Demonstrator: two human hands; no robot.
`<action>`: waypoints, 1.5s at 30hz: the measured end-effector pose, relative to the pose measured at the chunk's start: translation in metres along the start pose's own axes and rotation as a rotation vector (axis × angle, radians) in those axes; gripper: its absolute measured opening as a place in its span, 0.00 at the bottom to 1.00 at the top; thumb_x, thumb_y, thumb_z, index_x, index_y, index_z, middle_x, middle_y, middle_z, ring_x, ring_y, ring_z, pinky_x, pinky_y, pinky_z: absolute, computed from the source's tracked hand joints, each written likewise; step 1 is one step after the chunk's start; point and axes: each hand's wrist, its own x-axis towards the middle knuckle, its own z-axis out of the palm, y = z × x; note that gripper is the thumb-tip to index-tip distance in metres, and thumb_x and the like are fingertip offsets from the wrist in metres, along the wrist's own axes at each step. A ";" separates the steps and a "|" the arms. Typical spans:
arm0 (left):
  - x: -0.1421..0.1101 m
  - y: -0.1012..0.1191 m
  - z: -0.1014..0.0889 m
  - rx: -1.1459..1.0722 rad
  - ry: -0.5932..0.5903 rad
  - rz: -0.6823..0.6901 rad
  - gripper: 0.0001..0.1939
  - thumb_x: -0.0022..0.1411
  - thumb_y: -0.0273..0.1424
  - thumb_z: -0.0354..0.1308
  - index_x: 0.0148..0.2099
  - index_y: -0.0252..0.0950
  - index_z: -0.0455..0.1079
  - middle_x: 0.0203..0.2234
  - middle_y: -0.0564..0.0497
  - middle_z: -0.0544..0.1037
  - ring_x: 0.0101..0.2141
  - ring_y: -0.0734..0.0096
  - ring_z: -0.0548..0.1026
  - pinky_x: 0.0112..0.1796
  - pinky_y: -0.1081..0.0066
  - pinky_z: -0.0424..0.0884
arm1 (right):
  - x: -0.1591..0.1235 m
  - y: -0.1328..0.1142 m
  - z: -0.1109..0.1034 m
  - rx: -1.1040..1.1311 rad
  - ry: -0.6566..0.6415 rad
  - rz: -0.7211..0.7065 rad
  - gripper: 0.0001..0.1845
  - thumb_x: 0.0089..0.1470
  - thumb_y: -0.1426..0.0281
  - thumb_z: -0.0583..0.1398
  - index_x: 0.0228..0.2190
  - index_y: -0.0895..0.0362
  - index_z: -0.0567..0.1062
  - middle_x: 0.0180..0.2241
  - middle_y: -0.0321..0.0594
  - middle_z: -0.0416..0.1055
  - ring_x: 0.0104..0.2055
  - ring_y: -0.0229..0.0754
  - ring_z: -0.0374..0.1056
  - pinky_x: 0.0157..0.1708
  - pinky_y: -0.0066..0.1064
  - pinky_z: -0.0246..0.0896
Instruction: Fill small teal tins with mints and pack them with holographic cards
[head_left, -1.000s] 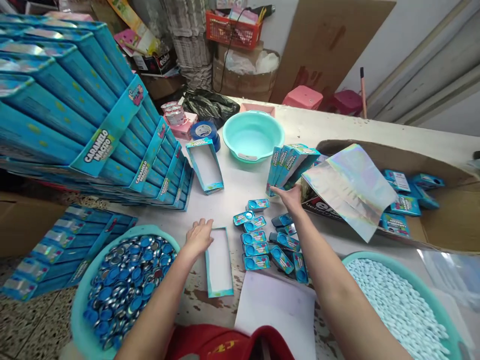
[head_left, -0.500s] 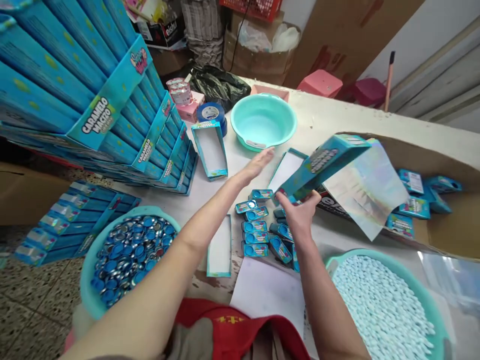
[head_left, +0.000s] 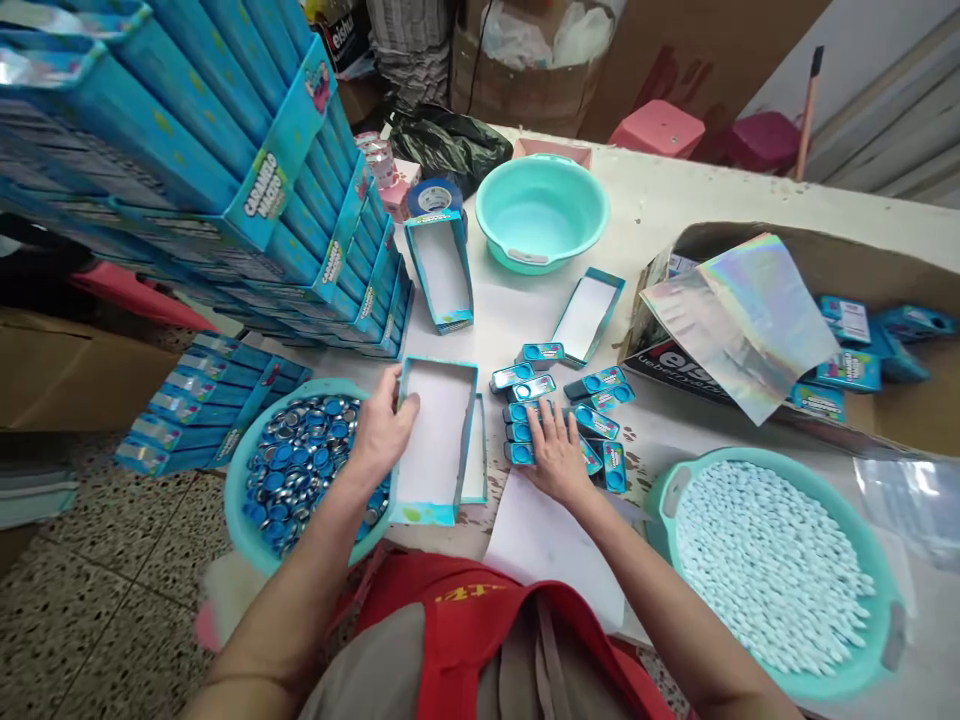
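Note:
My left hand (head_left: 382, 425) grips the left rim of an open blue box tray (head_left: 437, 440) with a white inside, held over a second tray (head_left: 475, 462) on the table. My right hand (head_left: 555, 452) lies flat, fingers spread, on a cluster of several small blue tins (head_left: 559, 415) labelled Caramelo. Another open tray (head_left: 587, 317) rests beyond the tins. A further tray (head_left: 441, 270) stands near the stack.
A tall stack of blue display boxes (head_left: 225, 170) fills the left. A basin of blue caps (head_left: 300, 465) sits lower left, a basin of white candies (head_left: 772, 565) lower right, an empty teal basin (head_left: 541, 210) at the back. A cardboard box with holographic foil (head_left: 739, 320) stands right.
My right hand let go of the blue box it had lifted and came down on the tins. My left hand drew back and took hold of a tray in front of me.

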 end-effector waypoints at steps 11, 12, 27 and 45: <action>-0.140 -0.076 0.081 0.258 -0.521 0.264 0.24 0.59 0.22 0.44 0.58 0.38 0.59 0.47 0.45 0.76 0.44 0.64 0.76 0.45 0.67 0.71 | 0.003 0.005 0.013 -0.062 0.092 -0.114 0.45 0.47 0.59 0.59 0.59 0.69 0.51 0.62 0.63 0.46 0.64 0.64 0.39 0.58 0.55 0.42; -0.144 -0.081 0.084 0.280 -0.624 0.249 0.24 0.59 0.22 0.45 0.58 0.39 0.60 0.46 0.46 0.76 0.43 0.63 0.76 0.44 0.66 0.71 | 0.005 0.006 0.010 -0.055 0.087 -0.122 0.45 0.46 0.58 0.60 0.59 0.68 0.52 0.60 0.62 0.48 0.63 0.64 0.42 0.58 0.55 0.44; -0.096 -0.097 0.116 0.342 -0.419 -0.293 0.17 0.61 0.22 0.43 0.51 0.27 0.64 0.46 0.34 0.74 0.48 0.57 0.72 0.47 0.65 0.65 | 0.025 0.017 -0.014 -0.064 -0.070 -0.248 0.49 0.37 0.63 0.63 0.60 0.62 0.56 0.54 0.57 0.52 0.53 0.63 0.51 0.51 0.53 0.50; -0.172 -0.107 0.113 0.308 -0.335 -0.444 0.20 0.62 0.28 0.47 0.56 0.37 0.61 0.52 0.42 0.69 0.50 0.61 0.70 0.48 0.65 0.66 | 0.001 -0.043 -0.066 0.231 -0.002 -0.352 0.53 0.35 0.63 0.62 0.62 0.56 0.49 0.54 0.53 0.50 0.54 0.61 0.50 0.52 0.51 0.51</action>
